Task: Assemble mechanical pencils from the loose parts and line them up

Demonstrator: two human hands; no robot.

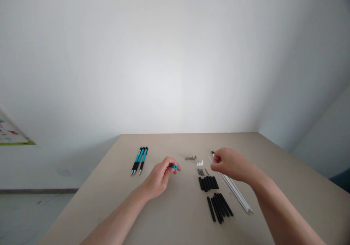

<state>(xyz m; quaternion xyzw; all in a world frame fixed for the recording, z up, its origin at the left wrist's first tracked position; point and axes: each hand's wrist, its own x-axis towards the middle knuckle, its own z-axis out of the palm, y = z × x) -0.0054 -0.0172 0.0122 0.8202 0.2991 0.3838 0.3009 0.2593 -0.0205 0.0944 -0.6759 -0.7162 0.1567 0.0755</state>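
My left hand [161, 177] is closed around a teal pen barrel [175, 167], whose round end points toward me. My right hand [226, 164] hovers over the upper ends of long thin white tubes [237, 191], its fingers pinched together. Whatever is between those fingers is hidden. A small black-and-white piece [213, 153] shows just beyond the right fingertips. To the left of that hand lie small white tips [200, 163], metal springs [201, 172] and a row of silver cone tips [190, 158].
Three assembled teal-and-black pens [139, 161] lie side by side at the left of the table [164, 219]. Several short black grips [208, 183] and longer black tubes [220, 207] lie in front of the small parts. A white wall [175, 73] stands behind the table.
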